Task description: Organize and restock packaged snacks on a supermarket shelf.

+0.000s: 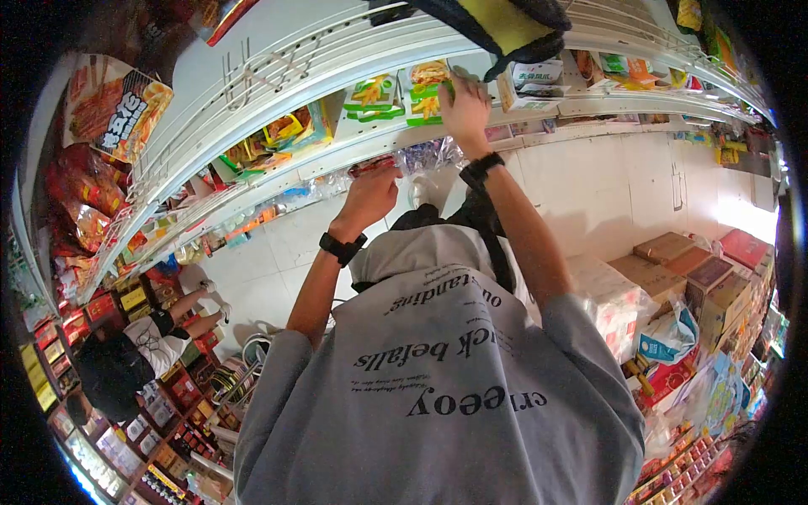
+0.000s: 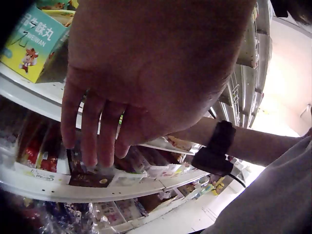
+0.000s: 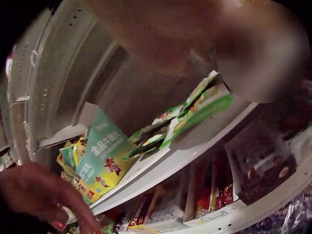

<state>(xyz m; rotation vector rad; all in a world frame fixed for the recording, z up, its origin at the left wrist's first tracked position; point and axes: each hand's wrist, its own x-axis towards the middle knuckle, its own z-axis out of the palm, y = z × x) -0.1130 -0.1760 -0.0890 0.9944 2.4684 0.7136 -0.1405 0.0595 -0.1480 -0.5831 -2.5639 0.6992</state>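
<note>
Grey printed T-shirt [image 1: 438, 387] lay nearest. Left hand [image 1: 372, 195] hung before shelf front, fingers loosely straight, slightly apart. Right hand [image 1: 467, 114] reached farther, at right edge of green snack packets [image 1: 425, 108] on white wire-backed shelf [image 1: 328, 135]; couldn't tell whether it pinched them. Teal-yellow carton [image 3: 105, 156] stood left of packets, same shelf. Second person [image 1: 126, 362] was farther off, left.
</note>
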